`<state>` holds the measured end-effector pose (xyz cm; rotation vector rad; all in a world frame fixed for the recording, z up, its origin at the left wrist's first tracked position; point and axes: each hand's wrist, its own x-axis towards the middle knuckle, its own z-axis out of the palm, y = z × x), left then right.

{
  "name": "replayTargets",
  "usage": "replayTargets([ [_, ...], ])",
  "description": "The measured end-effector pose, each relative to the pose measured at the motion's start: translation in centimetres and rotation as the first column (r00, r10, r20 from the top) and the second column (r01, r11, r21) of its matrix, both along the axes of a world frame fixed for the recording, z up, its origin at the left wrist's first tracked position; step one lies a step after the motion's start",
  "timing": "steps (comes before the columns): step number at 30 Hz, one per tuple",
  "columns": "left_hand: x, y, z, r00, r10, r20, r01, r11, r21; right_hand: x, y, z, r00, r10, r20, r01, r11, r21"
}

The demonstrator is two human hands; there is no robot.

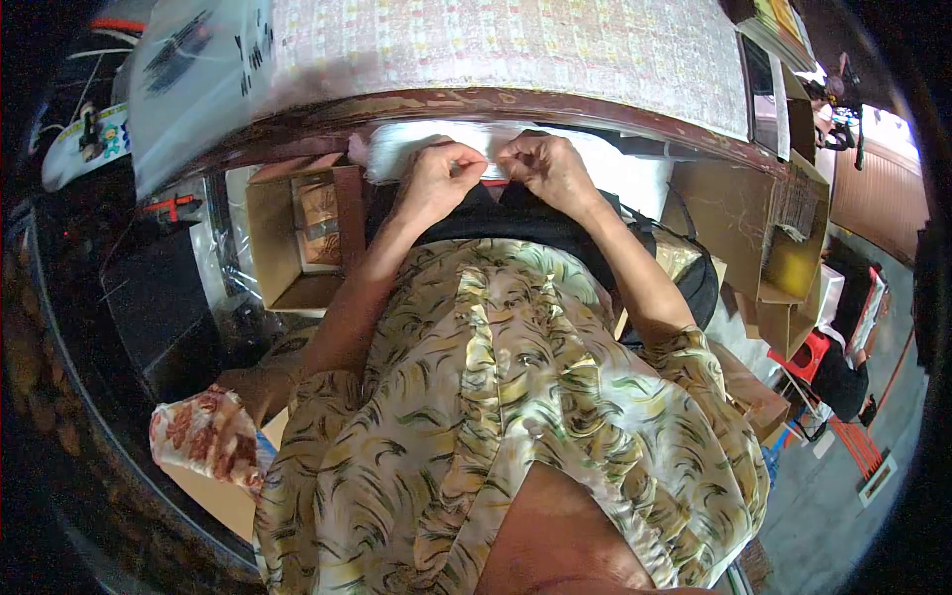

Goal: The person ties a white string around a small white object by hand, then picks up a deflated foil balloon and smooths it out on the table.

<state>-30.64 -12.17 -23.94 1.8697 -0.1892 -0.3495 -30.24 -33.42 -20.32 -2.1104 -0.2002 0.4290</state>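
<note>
Head view, looking down past the body at the desk [496, 99]. Nearest: patterned shirt [516, 377], cream with green and yellow strokes, ruffles down the front. By the left elbow, red-and-white cloth [203, 436], loosely bunched. Past the shirt hem, black cloth [456, 233] across the lap.

Next, left hand [436, 180], just short of the desk's near edge. Fingers curled, thumb and forefinger drawn in close. Cannot tell if fully pinched, or if gripping anything thin. Right hand [547, 171], level with left and near it, narrow gap between. Thumb and forefinger likewise drawn together, remaining fingers bent. Cannot tell if holding anything.

Directly behind and below both hands: white sheet [392, 154], lying along the desk's near edge, between edge and lap. Overexposed toward its right end; material not readable. Cannot tell if touched by the fingertips.

Lower, beneath the left part of the near edge: open cardboard box [278, 238], with brown package [319, 223] inside. Beneath the right part: larger carton [734, 223].

Across the desk top, pale checked cover [516, 45], reaching up to the worn wooden near edge. Over the left end, cloudy plastic bag [198, 89] with black marks. Near the right end, stacked books [773, 30]. Well off beyond the right end, low down: red stool [805, 357].
</note>
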Motion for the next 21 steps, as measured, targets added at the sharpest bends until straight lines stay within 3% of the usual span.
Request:
replayTargets([
  [1, 0.05, -0.04, 0.30, 1.000, -0.006, -0.009, 0.006, 0.999, 0.038, 0.06, -0.02, 0.50, 0.997, 0.067, 0.047, -0.063, 0.995, -0.075],
  [4, 0.13, 0.00, 0.23, 0.995, -0.025, -0.093, 0.028, 0.999, 0.034, 0.04, -0.09, 0.40, 0.998, 0.063, -0.002, -0.063, 0.998, -0.010],
  [10, 0.14, -0.01, 0.20, 0.997, -0.036, -0.064, 0.034, 0.999, -0.037, 0.10, 0.04, 0.54, 0.998, 0.019, -0.057, -0.020, 1.000, -0.009],
  [14, 0.26, -0.03, 0.39, 0.998, -0.038, -0.053, 0.040, 0.999, 0.035, 0.15, -0.26, -0.06, 0.999, 0.030, -0.035, -0.030, 1.000, -0.008],
  [21, 0.24, -0.34, 0.12, 0.996, -0.069, -0.065, 0.065, 0.996, -0.063, 0.34, -0.10, 0.27, 0.997, -0.052, -0.056, 0.059, 0.989, 0.138],
])
